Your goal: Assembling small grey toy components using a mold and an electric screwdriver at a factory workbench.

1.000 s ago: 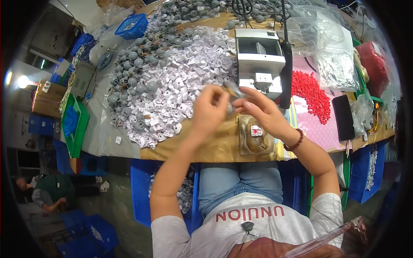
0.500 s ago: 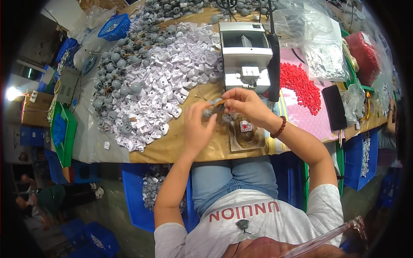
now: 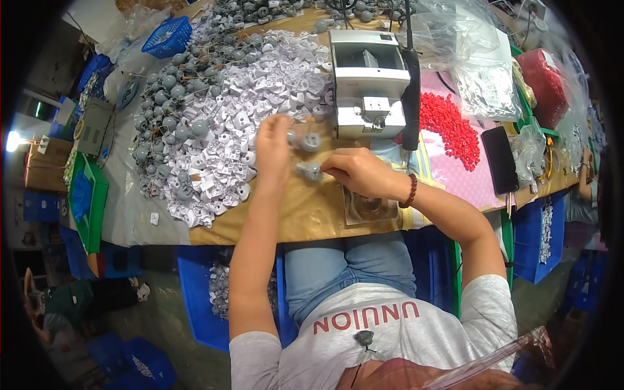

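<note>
My right hand [image 3: 356, 171] pinches a grey round part [image 3: 311, 170]; my left hand [image 3: 273, 144] closes on another [image 3: 290, 136], beside white plastic pieces [image 3: 250, 110] heaped mid-counter.

Bright, even overhead light, soft shadows, a glaring lamp [image 3: 12, 141] at left; fisheye edges bend and darken.

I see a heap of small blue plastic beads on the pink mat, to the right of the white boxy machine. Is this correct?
Not quite: the head view shows that the heap of small plastic beads is red, not blue. It does lie on the pink mat, to the right of the white boxy machine.
</note>
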`<state>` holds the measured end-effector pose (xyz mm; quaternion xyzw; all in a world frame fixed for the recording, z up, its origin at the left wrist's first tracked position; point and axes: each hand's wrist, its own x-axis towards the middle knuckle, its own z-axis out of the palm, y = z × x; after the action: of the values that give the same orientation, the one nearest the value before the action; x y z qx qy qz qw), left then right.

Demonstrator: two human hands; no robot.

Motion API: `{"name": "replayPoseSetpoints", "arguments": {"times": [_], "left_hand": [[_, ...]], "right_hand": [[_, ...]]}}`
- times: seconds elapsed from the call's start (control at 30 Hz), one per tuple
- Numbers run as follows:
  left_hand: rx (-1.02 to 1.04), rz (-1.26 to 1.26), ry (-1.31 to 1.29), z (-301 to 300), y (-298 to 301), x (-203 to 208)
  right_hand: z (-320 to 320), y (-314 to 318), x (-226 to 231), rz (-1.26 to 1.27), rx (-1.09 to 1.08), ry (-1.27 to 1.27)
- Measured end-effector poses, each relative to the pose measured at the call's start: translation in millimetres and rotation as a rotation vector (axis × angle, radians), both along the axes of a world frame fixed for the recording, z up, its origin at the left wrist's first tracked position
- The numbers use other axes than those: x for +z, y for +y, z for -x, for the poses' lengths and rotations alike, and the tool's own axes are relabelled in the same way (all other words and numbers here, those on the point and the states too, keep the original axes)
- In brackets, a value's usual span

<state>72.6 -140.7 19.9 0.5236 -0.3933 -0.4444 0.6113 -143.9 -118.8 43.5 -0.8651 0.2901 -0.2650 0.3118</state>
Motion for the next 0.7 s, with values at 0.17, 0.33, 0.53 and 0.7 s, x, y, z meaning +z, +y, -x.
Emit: {"name": "replayPoseSetpoints", "arguments": {"times": [0.17,0.33,0.53,0.7], "left_hand": [[0.055,0.324,-0.611,19,52,8],[-0.512,-0.026,-0.275,58,129,23],[-0.345,0.132,-0.763,80,144,-6],[-0.35,0.205,-0.903,87,144,-16]], "right_hand": [[16,18,43,-0.114,0.038,-0.253],[43,28,44,-0.165,-0.029,-0.252],[78,46,-9,0.188,-0.022,0.145],[77,44,-30,0.378,-0.015,0.273]]}}
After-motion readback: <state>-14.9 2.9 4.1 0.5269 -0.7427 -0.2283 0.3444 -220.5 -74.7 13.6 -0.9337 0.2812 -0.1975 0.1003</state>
